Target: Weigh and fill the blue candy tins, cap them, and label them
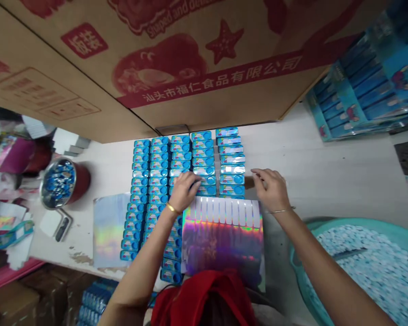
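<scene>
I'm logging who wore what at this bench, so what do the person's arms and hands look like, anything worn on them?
Both arms are bare, with no sleeves or gloves showing. The left hand has a gold-coloured bangle at the wrist; the right hand has a thinner, pale metallic bracelet at the wrist. Any rings are too small to tell.

I look down on a pale work table [326, 172], its surface worn and chipped near the left front edge. Behind it stands a big brown cardboard carton [190, 59] with red print — a star, cartoon shapes and 1 line of Chinese characters. At the left sits a round metal pot [59, 183] full of small blue pieces, next to pink clutter that I cannot identify. At the right I see a teal plastic basin [370, 267] and, further back, a blue display box [363, 86]. The light is soft and even.
</scene>
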Demonstrator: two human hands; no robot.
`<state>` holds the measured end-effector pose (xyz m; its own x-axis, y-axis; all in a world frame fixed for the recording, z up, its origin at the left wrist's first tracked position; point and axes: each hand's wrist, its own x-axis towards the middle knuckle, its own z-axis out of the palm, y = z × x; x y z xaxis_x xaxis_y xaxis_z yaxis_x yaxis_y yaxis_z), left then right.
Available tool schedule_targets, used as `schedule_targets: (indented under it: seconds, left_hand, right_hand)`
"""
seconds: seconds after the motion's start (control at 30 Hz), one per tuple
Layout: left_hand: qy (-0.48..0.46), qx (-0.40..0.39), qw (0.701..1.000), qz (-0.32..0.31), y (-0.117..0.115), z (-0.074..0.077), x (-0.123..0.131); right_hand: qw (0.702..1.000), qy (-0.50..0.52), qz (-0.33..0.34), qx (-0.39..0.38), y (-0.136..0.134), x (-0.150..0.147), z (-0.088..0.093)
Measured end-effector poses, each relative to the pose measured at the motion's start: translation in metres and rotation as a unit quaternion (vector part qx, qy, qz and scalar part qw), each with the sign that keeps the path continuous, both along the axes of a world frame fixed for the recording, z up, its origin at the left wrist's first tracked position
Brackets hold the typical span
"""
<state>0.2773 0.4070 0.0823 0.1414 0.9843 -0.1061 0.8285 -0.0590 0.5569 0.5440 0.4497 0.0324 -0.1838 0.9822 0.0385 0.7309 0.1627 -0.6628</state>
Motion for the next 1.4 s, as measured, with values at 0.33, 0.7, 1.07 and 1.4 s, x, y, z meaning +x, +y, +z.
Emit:
schedule_targets:
  seconds: [0.33,0.7,1.07,1.4]
  left_hand:
    - [0.062,-0.064,0.994,-0.063,-0.060,0.015,-0.040]
    - [0.109,0.063,0.989,-0.075,-0.113,0.018,-0.035]
    - [-0.371,0.043,0.839,0.395,-0.111,0.069,-0.011]
    - [-0.456,-0.040,0.812,0.363,-0.036,0.013,0.050]
  right_hand:
    - [0.977,0.009,0.197,-0.082,-0.077,-0.127,0.039]
    - [0.979,-0.007,0.166,-0.116,-0.075,-0.138,0.029]
    - [0.946,0.273,0.151,-0.091,-0.100,-0.124,0.045]
    - [0.919,0.340,-0.076,-0.185,-0.058,-0.068,0.045]
